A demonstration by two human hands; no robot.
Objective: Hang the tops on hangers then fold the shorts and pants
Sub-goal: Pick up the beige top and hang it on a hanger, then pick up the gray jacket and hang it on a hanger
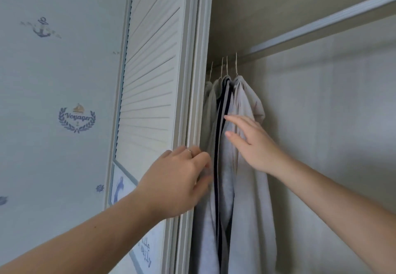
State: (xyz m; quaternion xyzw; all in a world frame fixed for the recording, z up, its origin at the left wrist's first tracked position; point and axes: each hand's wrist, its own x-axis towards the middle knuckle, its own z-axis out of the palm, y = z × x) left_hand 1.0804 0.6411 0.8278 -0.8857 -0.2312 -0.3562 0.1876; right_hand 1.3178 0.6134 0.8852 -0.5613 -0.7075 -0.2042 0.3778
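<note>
Tops (244, 177) hang on hangers (236, 68) at the rail's (321, 24) 8 o'clock end, beside the closet door (154, 81). The right hand (255, 145), fingers straight and spread, touches them from 3 o'clock. The left hand (175, 179) curls at their 9 o'clock edge; its grip is unclear.

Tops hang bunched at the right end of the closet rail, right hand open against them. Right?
No. Head view: the tops hang bunched at the left end of the rail, beside the louvred door. The right hand is open against them.
</note>
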